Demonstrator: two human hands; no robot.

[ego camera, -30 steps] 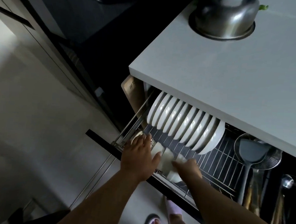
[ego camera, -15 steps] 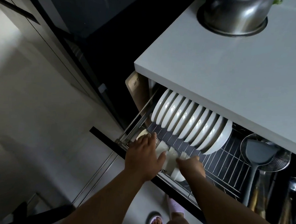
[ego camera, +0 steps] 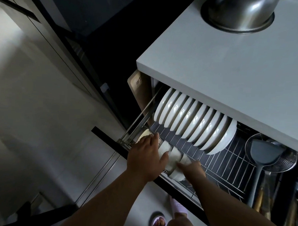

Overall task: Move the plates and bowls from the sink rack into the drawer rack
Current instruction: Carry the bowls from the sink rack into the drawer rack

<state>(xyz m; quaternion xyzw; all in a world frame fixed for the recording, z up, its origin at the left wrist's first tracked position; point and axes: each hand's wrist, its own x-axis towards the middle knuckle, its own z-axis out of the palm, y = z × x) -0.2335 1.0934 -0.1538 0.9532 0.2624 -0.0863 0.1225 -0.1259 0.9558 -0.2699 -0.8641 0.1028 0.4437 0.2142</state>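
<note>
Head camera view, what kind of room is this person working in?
Most likely a home kitchen: a pull-out drawer rack under a white countertop holds upright white plates, with a steel pot on top and a spatula stored beside the rack.

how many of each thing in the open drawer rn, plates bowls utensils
white plates: 10, roughly, since they overlap
white bowls: at least 4, some hidden
grey spatula: 1
wire skimmer: 1
total: about 16; the utensils at the far right are too dark to count
</note>
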